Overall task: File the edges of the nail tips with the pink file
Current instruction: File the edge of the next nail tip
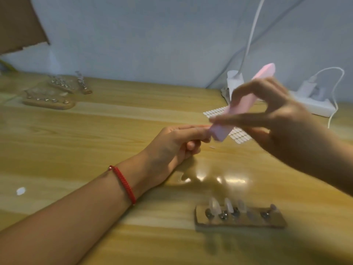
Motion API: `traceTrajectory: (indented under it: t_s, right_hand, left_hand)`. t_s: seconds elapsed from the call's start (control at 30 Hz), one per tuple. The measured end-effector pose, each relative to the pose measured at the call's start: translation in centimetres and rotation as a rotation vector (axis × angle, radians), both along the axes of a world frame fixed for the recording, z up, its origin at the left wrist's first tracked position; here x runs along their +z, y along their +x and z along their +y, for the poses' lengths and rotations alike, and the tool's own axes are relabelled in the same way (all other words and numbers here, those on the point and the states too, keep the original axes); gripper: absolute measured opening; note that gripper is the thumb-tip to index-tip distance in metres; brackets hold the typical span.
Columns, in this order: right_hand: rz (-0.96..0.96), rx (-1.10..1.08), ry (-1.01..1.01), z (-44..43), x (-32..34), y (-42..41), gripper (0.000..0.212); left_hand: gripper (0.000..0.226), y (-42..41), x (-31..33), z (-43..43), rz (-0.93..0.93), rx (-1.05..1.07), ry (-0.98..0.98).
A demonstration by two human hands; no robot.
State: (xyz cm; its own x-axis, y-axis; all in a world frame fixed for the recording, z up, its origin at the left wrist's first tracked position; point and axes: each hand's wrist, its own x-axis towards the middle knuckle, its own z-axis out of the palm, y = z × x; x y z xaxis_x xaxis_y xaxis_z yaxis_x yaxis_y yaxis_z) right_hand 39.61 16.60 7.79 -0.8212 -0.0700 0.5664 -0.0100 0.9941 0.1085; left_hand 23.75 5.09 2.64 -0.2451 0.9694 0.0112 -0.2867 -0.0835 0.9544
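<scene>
Step in hand, as I judge it: a filing stroke on one tip held at the left fingertips.

- To do it well: keep the file's face shallow against the tip's edge and use short, light strokes in one direction. Brace the left wrist on the table [80, 134]. Turn the tip between strokes rather than twisting the file. The picture is blurred at the right hand, so the stroke may be quick. Slower would give better control near the skin.
- Right hand [277, 119], toward 3 o'clock of centre: wrapped narrowly round the pink file [248, 104], thumb under, fingers over its middle. The file slants from its far end at 1 o'clock down to its near end at centre.
- Left hand [175, 142], at centre: forefinger and thumb drawn together in a tight pinch, other fingers curled under. The file's near end touches these fingertips and covers them. I cannot tell whether a tip sits in the pinch, though the task suggests one.
- Nail tips [214, 204]: several stand upright on a small wooden rack [238, 223] at 5 o'clock, well apart from both hands.
- A sticker sheet [239, 135] lies flat on the table under the file.
- A red bracelet [123, 183] is on the left wrist.
</scene>
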Motion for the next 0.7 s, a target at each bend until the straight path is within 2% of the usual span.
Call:
traceTrajectory:
  t_s: [0.13,0.27,0.4,0.53,0.67,0.7]
  right_hand:
    - [-0.162,0.139,0.109,-2.0,-2.5,0.2,0.04]
    - [-0.021,-0.019,-0.017,-0.1,-0.5,0.6,0.029]
    - [-0.134,0.144,0.038,-1.8,-2.6,1.0,0.032]
    - [0.038,-0.041,-0.1,0.1,-0.4,1.2,0.032]
    - [-0.094,0.164,-0.015,-2.9,-2.4,0.7,0.054]
    - [-0.105,0.186,0.0,-3.4,-2.5,0.5,0.049]
  left_hand:
    - [0.029,0.0,0.0,0.1,-0.012,0.013,-0.006]
    - [0.013,-0.1,-0.1,0.0,0.019,-0.01,-0.013]
    - [0.012,-0.2,-0.1,0.1,0.019,-0.019,-0.011]
    - [0.015,-0.1,-0.3,0.2,0.047,-0.03,-0.013]
    - [0.019,-0.2,-0.3,0.3,0.011,-0.029,-0.007]
    - [0.021,-0.2,-0.4,0.3,0.007,-0.023,-0.009]
